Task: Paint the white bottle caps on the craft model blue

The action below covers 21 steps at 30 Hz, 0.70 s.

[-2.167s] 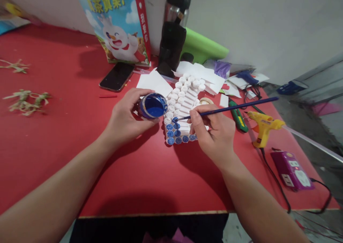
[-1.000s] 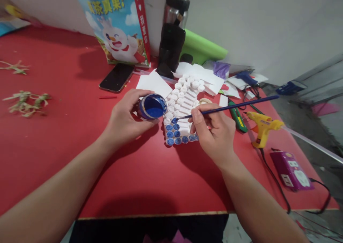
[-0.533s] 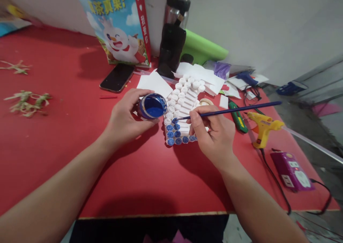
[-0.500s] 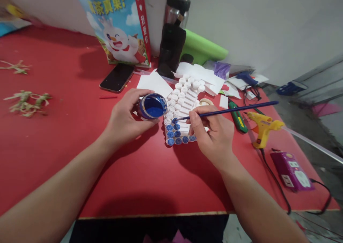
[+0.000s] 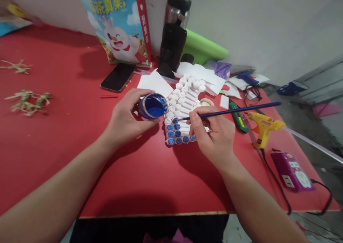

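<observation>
My left hand (image 5: 128, 116) is wrapped round a small jar (image 5: 154, 106) of dark blue paint, tilted so its opening faces me. Between the fingers and thumb of my right hand (image 5: 213, 134) is a thin blue paintbrush (image 5: 235, 109). The brush tip touches a blue-coloured roll in a white piece (image 5: 179, 102) made of many small paper rolls. Several rolls along its near edge and lower left corner are blue, while those further back are white. My right hand covers part of the piece's right side.
Behind lie a phone (image 5: 118, 77), white paper (image 5: 155, 84), a black bottle (image 5: 173, 50) and a printed bag (image 5: 120, 28). To the right are a green cutter (image 5: 238, 117), a yellow glue gun (image 5: 262, 127) and a purple power box (image 5: 292, 171). Woven scraps (image 5: 29, 102) rest at left on the red table (image 5: 134, 186).
</observation>
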Motion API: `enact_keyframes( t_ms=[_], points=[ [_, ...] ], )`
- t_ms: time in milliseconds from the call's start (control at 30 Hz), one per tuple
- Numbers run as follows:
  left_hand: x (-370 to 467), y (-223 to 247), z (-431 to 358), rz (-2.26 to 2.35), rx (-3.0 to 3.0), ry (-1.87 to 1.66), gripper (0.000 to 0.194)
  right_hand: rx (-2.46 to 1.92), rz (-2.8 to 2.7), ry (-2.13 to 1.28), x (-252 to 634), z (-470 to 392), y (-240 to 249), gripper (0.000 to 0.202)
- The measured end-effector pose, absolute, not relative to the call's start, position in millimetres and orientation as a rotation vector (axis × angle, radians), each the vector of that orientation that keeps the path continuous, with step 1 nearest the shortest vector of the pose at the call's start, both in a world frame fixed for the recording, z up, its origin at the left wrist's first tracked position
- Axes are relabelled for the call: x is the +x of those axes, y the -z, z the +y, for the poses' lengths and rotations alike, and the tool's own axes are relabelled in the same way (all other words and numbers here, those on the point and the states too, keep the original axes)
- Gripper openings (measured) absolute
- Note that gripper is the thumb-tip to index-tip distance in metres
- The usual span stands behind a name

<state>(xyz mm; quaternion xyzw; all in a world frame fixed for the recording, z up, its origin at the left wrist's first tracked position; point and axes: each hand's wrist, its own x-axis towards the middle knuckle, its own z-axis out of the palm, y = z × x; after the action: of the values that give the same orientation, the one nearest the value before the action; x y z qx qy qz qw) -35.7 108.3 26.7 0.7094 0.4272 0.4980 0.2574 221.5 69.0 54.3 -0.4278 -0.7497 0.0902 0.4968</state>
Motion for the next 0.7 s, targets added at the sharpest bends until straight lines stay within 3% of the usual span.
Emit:
enact_keyframes(
  t_ms=[700],
  points=[
    [-35.4, -27.4, 108.0, 1.193, 1.939, -1.311, 0.056, -0.999, -1.803, -0.197, 220.7, 68.7, -52.8, 0.014]
  ],
)
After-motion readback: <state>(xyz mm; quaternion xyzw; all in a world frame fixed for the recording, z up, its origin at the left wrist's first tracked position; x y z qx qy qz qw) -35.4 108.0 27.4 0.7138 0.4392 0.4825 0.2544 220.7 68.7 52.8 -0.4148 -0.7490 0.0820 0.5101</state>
